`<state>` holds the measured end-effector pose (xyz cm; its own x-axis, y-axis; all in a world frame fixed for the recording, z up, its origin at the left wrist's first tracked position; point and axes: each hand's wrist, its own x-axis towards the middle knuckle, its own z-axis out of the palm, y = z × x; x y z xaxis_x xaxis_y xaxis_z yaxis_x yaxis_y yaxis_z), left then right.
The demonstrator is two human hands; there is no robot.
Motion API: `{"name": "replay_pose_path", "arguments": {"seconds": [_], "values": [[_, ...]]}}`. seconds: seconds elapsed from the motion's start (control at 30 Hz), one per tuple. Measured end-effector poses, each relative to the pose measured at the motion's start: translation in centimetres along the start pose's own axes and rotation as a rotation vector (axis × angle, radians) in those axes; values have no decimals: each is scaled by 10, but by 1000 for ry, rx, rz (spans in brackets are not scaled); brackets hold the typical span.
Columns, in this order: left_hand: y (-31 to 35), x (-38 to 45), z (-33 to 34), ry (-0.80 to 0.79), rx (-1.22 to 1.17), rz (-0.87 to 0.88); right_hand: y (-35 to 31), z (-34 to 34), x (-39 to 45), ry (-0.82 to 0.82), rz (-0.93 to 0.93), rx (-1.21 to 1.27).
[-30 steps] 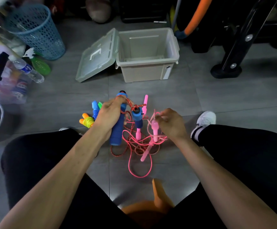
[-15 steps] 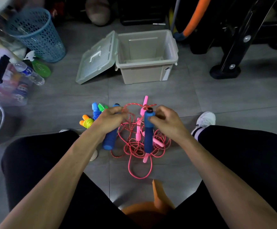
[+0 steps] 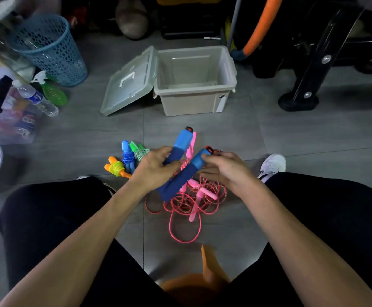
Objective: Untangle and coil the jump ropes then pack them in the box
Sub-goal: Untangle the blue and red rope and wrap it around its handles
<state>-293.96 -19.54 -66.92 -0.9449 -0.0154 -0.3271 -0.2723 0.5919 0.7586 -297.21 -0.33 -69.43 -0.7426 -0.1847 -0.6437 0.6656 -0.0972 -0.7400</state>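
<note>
blue handles (image 3: 181, 149) now side by side, gripped in both hands (image 3: 156, 167), formerly apart

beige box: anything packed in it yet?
Empty. The beige box stands open, lid swung aside, bare floor visible inside; no ropes in it.

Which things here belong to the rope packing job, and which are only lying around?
Job: blue handles, pink tangled ropes, three coiled ropes, open box, lid.
Lying about: blue basket, water bottle, orange foam tube.
</note>
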Motion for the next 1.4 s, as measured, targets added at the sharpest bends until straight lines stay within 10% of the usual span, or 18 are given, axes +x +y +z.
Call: {"name": "replay_pose_path", "arguments": {"seconds": [0.4,0.53,0.67,0.93,1.1,1.4], "values": [[-4,-8,2,-145,77,68,-9,2,-1,72,-47,-92],[-4,-7,-4,-62,193,172,-15,-7,3,408,-381,-701],[-3,-11,-10,-122,181,287,-13,8,3,183,-632,-699],[-11,-21,-6,-61,176,324,-7,20,6,281,-562,-677],[-21,-23,-2,207,770,438,-16,19,11,453,-380,-597],[-16,-28,7,282,848,399,-25,20,11,267,-235,-656]]}}
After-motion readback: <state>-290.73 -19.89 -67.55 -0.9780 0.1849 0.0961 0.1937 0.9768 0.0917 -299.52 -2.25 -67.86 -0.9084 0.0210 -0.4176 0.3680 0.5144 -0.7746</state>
